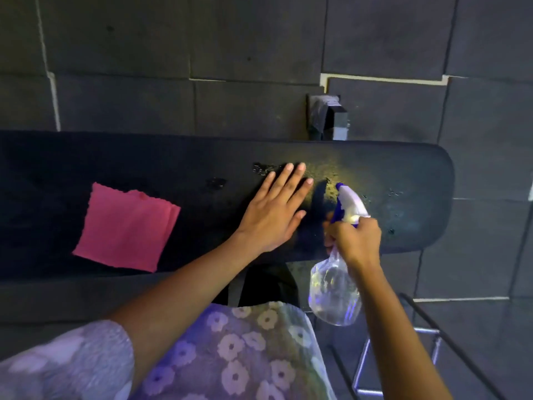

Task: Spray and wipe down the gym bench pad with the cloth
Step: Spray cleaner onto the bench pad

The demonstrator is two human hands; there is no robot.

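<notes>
Gym bench pad [403, 174], long and black, is lying across a dark tiled floor [259, 39], with droplets [331, 174] glistening near its rounded right end. The left hand [274, 215] is resting flat on it, fingers straight. The right hand [357, 241] is gripping a clear spray bottle [334, 295], its nozzle pointing at the pad. A pink cloth [127, 226] is lying flat on the pad, left of both hands.

Bench pad [403, 168], left end off-frame.

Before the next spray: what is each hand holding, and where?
The right hand grips the clear plastic spray bottle at its neck; the left hand holds nothing, flat on the black bench pad.
</notes>
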